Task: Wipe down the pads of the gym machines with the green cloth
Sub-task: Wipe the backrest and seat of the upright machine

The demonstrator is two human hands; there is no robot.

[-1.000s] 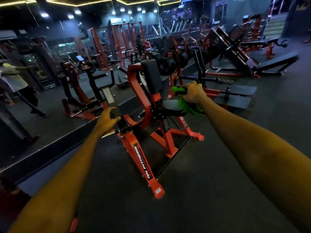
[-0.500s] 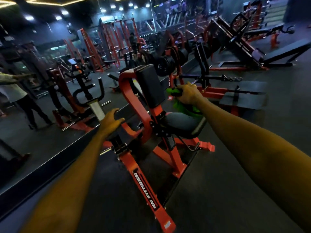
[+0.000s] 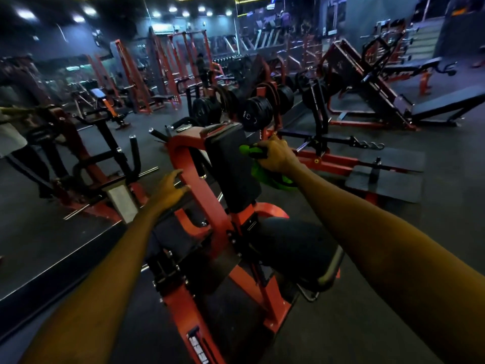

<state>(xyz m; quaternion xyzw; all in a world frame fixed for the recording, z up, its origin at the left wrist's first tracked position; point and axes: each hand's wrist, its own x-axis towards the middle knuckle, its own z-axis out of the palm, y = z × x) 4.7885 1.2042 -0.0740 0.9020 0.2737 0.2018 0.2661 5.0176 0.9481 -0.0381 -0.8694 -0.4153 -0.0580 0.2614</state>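
Head view. Nearest: seat pad (image 3: pixel 296 248), low centre. Further: left hand (image 3: pixel 168 189) curled round orange frame (image 3: pixel 183 157); right hand (image 3: pixel 275 156) gripping green cloth (image 3: pixel 278 181) just beside back pad (image 3: pixel 231 166). Likely soft, light, floppy; best held bunched in palm, tail tucked.

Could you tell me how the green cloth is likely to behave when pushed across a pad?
Probably floppy: the green cloth droops in folds below the right hand gripping it. Likely light, since one hand holds it; it may bunch when pushed.
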